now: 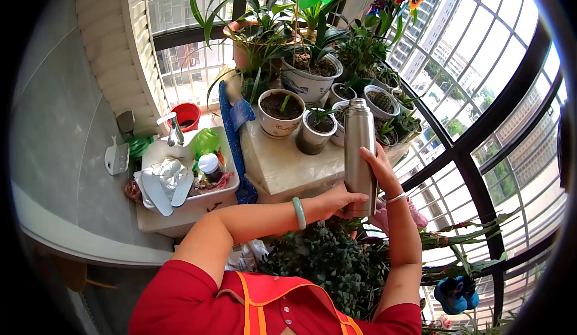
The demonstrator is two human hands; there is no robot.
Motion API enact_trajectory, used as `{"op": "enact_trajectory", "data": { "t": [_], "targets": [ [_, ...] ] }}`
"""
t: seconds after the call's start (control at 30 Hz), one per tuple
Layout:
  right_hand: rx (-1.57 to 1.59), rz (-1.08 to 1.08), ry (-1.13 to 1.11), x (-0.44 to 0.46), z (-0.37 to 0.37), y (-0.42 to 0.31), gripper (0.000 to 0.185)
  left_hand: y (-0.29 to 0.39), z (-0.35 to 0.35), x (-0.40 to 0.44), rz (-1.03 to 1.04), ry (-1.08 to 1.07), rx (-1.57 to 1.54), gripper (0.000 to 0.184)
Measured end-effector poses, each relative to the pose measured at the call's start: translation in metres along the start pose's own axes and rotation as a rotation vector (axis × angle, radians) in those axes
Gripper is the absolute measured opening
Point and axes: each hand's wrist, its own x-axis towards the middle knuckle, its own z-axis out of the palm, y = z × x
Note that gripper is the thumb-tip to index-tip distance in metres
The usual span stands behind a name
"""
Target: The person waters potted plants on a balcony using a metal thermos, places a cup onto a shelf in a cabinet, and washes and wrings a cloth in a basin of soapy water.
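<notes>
A tall silver metal flask [359,154] stands upright between my hands, in front of the potted plants. My left hand [338,201] is closed around its lower part from the left, with a green bangle on that wrist. Higher up, my right hand [380,165] grips the flask's right side, a silver bracelet at the wrist. The flask's narrow neck points up, and its threaded top shows no cup over it. Just behind it are a small white pot [317,132] and a larger white pot [280,113] with a green shoot.
A pale stone-topped ledge [276,166] holds many pots. On the left, a white sink [228,148] with a faucet [175,132] holds slippers, a jar and a green bottle; a red bucket [187,115] is behind. Leafy plants [324,269] grow below my arms, and barred windows line the right.
</notes>
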Motion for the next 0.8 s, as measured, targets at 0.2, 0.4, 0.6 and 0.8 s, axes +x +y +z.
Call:
{"op": "enact_trajectory", "data": {
  "t": [0.2,0.4,0.6,0.8],
  "targets": [
    [-0.027,0.024,-0.043,0.044,-0.039,-0.016,0.066,0.04,0.006,0.042,-0.04,-0.001,0.013,0.044],
    [-0.007,-0.004,-0.075,0.074,-0.054,-0.032,0.063,0.063,0.0,0.078,-0.037,0.034,0.013,0.044],
    [0.038,0.116,-0.14,0.099,-0.066,-0.024,0.059,0.076,-0.001,0.091,-0.02,0.026,-0.024,0.04],
    [0.086,0.187,-0.166,0.115,-0.074,-0.009,0.058,0.076,-0.006,0.104,-0.036,0.01,-0.043,0.044]
  ]
}}
